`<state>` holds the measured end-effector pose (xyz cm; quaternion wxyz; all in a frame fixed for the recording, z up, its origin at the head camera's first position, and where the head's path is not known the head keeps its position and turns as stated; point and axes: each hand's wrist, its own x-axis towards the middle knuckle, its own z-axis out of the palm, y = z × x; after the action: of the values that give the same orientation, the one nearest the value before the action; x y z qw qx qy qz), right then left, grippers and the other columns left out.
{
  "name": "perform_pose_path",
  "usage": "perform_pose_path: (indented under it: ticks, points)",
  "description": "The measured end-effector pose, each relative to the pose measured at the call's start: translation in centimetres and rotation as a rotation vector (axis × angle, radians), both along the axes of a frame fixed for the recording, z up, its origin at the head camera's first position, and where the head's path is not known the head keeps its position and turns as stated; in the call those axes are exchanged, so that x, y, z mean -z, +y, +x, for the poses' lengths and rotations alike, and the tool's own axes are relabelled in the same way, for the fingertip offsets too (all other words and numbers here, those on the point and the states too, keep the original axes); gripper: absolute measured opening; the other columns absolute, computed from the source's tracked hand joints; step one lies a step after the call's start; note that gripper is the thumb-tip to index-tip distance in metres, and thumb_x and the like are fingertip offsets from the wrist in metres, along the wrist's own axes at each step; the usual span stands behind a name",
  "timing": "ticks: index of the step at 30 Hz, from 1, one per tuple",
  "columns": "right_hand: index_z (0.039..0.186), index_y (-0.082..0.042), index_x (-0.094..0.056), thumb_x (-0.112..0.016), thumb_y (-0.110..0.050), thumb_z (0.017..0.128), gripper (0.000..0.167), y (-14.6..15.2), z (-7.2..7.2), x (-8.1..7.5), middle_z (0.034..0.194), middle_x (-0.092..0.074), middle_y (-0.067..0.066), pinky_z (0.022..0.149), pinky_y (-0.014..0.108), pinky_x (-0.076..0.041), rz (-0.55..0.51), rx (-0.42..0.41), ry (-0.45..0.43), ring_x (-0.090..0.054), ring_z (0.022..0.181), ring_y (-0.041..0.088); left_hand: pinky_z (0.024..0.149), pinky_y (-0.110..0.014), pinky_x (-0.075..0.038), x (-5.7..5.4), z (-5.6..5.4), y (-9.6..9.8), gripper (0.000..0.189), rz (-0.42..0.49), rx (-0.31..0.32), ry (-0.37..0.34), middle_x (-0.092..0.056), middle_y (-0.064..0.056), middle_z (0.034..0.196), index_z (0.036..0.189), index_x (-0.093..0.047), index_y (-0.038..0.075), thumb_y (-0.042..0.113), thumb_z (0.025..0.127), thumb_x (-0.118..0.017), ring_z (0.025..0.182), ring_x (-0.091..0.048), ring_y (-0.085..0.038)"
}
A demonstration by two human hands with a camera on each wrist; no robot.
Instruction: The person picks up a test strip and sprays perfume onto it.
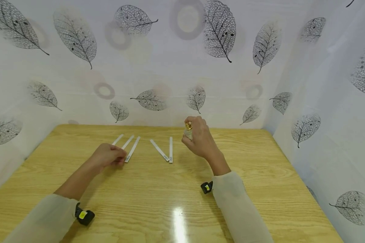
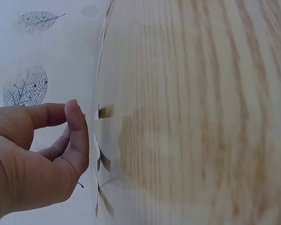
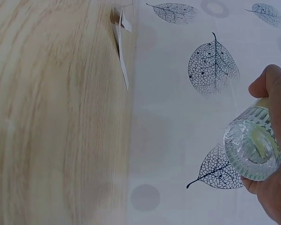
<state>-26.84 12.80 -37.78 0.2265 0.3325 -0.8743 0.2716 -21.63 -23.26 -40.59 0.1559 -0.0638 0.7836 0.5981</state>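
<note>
Gripping glass bottle (image 3: 253, 145) in right hand (image 1: 203, 140), fingers curled round it, gold top (image 1: 188, 125) upward, raised over wooden table (image 1: 146, 202). Left hand (image 1: 107, 156) low beside three white strips (image 1: 132, 149), thumb and fingertip together; cannot tell whether strip sits between. Two more strips (image 1: 171, 150) to right, lower ends meeting in V. Leaf-print curtain (image 1: 170, 72) behind table.
</note>
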Motion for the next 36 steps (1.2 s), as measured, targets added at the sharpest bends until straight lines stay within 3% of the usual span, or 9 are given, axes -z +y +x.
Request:
perform_pose_path:
  ticks: [9,21,36]
  points:
    - [0.132,-0.011,-0.038,-0.062,-0.011,0.088,0.049,0.0,0.0,0.1,0.104,-0.048,0.012,0.071,0.041,-0.035,0.001,-0.008,0.014,-0.040,0.084,0.027,0.070,-0.025,-0.061,0.1,-0.6,1.3,0.036,0.026,0.004,0.011,-0.071,-0.009,0.088,0.123,-0.058,-0.020,0.008,0.100,-0.063,0.074,-0.068,-0.010]
    - [0.132,-0.011,-0.038,-0.061,-0.013,0.090,0.049,0.1,0.1,-0.1,0.105,-0.047,0.012,0.070,0.042,-0.035,0.007,-0.005,0.006,-0.041,0.085,0.027,0.068,-0.024,-0.061,0.4,-1.3,4.1,0.034,0.013,0.062,0.046,-0.073,-0.008,0.084,0.119,-0.063,-0.017,0.010,0.100,-0.064,0.071,-0.068,-0.010]
    - [0.132,-0.010,-0.040,-0.062,-0.013,0.090,0.048,0.0,0.2,-0.1,0.106,-0.048,0.012,0.071,0.042,-0.035,0.015,0.004,-0.006,-0.041,0.086,0.027,0.065,-0.025,-0.060,1.2,-2.3,7.6,0.027,-0.023,0.085,-0.002,-0.070,-0.010,0.084,0.109,-0.069,-0.011,0.013,0.098,-0.068,0.067,-0.066,-0.012]
